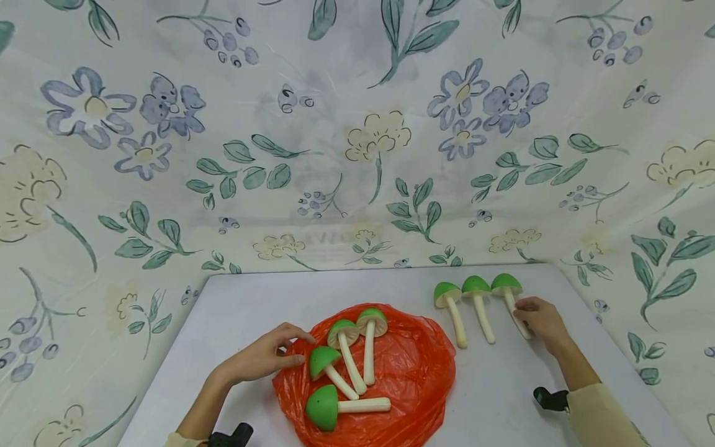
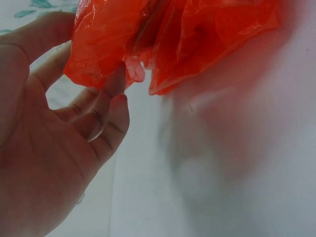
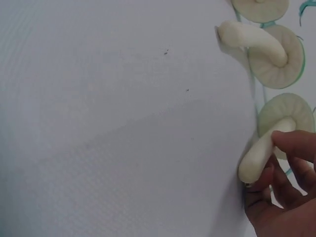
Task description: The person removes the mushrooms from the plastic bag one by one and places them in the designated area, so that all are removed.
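My right hand pinches the pale stem of a green-capped mushroom, the rightmost of three in a row at the table's back right. In the right wrist view, thumb and fingers lie on either side of that stem. Two more mushrooms lie just left of it, caps toward the wall. My left hand touches the left rim of a red plastic bag, thumb and fingers apart. Several mushrooms lie on the bag's left half. Crumpled plastic hides some left fingertips.
The white table carries everything, and a floral sheet rises behind its back edge. Black wrist devices sit by both forearms. Crumpled folds edge the bag.
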`<action>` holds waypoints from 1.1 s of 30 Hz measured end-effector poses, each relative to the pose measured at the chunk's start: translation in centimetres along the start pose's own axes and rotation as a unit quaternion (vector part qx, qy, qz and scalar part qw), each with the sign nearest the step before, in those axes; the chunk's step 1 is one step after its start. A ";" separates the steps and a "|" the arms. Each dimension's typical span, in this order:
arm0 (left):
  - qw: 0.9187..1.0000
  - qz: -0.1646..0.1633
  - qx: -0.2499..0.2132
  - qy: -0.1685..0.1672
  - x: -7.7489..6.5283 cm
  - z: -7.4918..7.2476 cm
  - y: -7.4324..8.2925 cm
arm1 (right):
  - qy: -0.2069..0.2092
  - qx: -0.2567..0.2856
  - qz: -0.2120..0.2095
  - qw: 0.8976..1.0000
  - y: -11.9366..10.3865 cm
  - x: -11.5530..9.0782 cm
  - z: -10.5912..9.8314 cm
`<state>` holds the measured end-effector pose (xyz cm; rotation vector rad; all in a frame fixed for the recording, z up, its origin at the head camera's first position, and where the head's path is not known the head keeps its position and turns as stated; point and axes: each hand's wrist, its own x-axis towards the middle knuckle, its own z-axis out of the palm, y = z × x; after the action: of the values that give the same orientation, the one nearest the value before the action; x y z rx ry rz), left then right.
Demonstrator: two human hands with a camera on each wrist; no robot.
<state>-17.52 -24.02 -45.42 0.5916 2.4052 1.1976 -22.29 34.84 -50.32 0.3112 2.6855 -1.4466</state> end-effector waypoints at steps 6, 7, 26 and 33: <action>1.000 -0.002 0.003 0.001 0.1 0.1 0.1 | 0.016 -0.013 0.003 1.000 0.0 0.1 0.0; 1.000 -0.002 0.003 0.000 0.1 0.1 0.1 | 0.017 -0.016 0.002 1.000 0.1 0.1 0.0; 1.000 -0.002 0.016 0.000 0.4 0.0 -0.1 | 0.007 0.010 0.003 1.000 0.4 0.1 -0.1; 1.000 -0.001 0.010 0.000 0.4 -0.1 -0.3 | 0.008 0.018 -0.005 1.000 -0.2 -0.4 0.0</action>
<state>-17.93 -24.04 -45.71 0.5958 2.4193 1.1755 -21.91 34.67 -50.08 0.3140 2.6793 -1.5039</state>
